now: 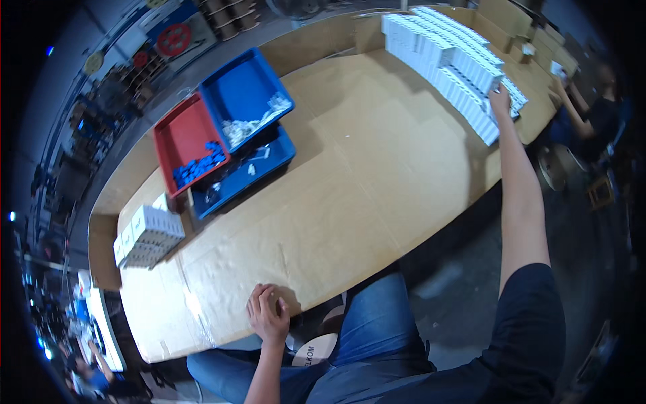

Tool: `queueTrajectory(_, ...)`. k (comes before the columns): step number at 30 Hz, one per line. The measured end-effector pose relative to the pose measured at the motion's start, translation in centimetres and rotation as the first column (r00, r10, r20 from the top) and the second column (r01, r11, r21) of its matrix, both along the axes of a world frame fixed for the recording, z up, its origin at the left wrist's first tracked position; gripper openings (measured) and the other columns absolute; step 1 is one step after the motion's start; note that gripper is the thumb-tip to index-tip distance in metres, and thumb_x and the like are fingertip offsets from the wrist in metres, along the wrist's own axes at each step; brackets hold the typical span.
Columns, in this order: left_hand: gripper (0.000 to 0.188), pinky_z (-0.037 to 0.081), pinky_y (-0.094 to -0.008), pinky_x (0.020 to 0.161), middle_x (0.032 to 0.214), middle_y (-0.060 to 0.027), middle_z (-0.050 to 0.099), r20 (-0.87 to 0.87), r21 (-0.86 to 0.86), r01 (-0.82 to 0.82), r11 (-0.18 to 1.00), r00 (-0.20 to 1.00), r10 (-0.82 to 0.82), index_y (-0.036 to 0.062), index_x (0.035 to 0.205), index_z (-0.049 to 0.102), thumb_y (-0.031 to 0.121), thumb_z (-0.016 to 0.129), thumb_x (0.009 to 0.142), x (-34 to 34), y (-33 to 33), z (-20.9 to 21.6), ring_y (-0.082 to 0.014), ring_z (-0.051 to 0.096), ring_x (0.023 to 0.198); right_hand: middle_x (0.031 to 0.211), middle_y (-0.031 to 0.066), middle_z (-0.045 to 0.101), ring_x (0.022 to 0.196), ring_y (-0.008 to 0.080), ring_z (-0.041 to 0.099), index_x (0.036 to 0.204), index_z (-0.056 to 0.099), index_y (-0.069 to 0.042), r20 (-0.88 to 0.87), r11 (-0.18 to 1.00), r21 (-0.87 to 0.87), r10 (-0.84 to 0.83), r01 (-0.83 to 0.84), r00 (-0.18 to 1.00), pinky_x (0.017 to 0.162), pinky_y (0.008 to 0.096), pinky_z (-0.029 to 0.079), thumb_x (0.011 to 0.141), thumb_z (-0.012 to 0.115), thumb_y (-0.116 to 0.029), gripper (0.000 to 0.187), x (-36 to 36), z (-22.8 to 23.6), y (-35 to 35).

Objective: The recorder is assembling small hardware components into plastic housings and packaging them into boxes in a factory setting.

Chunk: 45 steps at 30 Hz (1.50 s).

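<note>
Dark caps, partly hidden, were on pale rnd seat below tbl near edge; marks on wht boxes, both tbl ends, too small.

R hand grip at white boxes too sm. to tell; co-worker far R blurry.

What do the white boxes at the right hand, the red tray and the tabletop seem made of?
White boxes: likely thin card, smooth, given their crisp edges. Red tray: probably moulded plastic, smooth, given its even colour and raised rim. Tabletop: apparently brown cardboard, mostly matte, with faint creases.
</note>
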<state>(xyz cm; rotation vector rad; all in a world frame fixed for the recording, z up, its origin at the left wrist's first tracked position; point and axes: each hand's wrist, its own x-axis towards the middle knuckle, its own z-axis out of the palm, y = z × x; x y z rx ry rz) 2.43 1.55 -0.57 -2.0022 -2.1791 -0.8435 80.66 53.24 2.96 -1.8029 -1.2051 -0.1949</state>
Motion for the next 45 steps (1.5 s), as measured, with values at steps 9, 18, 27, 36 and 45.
queueTrajectory(9,0.032,0.050,-0.0433,0.099,0.119,-0.0097,0.066,0.056,0.073,0.043,0.996,0.997,-0.047,0.0092,0.113,0.067,0.015,0.075,0.083,-2.6,-0.5,2.6,-0.0328,0.064,0.114,0.142,0.0191,0.062,0.134,0.0317,0.058,0.140,0.059,0.002,0.166,0.966,0.024,0.251,-0.258,0.954,0.113,0.0403,0.044,0.098,0.061,-0.008,0.043,-7.7,-5.8,-8.2)
queueTrajectory(18,0.025,0.050,-0.0370,0.099,0.119,-0.0156,0.066,0.658,0.062,-0.036,0.997,0.753,-0.014,0.0012,0.118,0.064,0.010,0.067,0.095,-9.3,-1.2,1.1,-0.0295,0.064,0.113,0.134,0.0175,0.066,0.127,0.0325,0.063,0.123,0.068,0.002,0.127,0.733,-0.152,0.679,-0.663,0.723,0.112,0.0398,0.045,0.098,0.060,0.001,0.027,-41.0,2.2,-30.4)
queueTrajectory(27,0.032,0.048,-0.0467,0.097,0.123,-0.0144,0.060,0.168,-0.003,-0.049,0.999,0.985,0.049,0.0077,0.116,0.065,0.021,0.075,0.089,-24.8,1.0,1.3,-0.0366,0.058,0.114,0.106,0.0093,0.077,0.103,0.0284,0.073,0.116,0.071,-0.003,-0.005,0.306,-0.031,0.952,-0.951,0.307,0.115,0.0511,0.041,0.098,0.066,-0.007,0.019,-66.1,10.4,-27.0)
queueTrajectory(36,0.041,0.045,-0.0463,0.100,0.122,-0.0151,0.060,0.068,-0.073,-0.112,0.991,0.991,0.117,0.0063,0.120,0.063,0.032,0.073,0.090,-24.3,1.9,2.7,-0.0355,0.057,0.114,0.103,0.0142,0.076,0.100,0.0328,0.072,0.114,0.072,-0.004,0.134,0.016,-0.143,0.991,-0.990,-0.003,0.117,0.0489,0.040,0.099,0.066,-0.018,0.022,-89.3,14.4,-17.3)
queueTrajectory(45,0.051,0.041,-0.0479,0.105,0.131,-0.0174,0.057,0.130,-0.220,-0.098,0.971,0.983,0.129,0.0056,0.130,0.057,0.039,0.066,0.092,-24.8,2.8,2.8,-0.0369,0.054,0.122,0.113,0.0199,0.075,0.104,0.0335,0.073,0.121,0.071,0.000,-0.102,-0.249,-0.422,0.968,-0.872,-0.227,0.091,0.0425,0.057,0.093,0.074,-0.032,0.043,-109.2,10.0,-8.8)
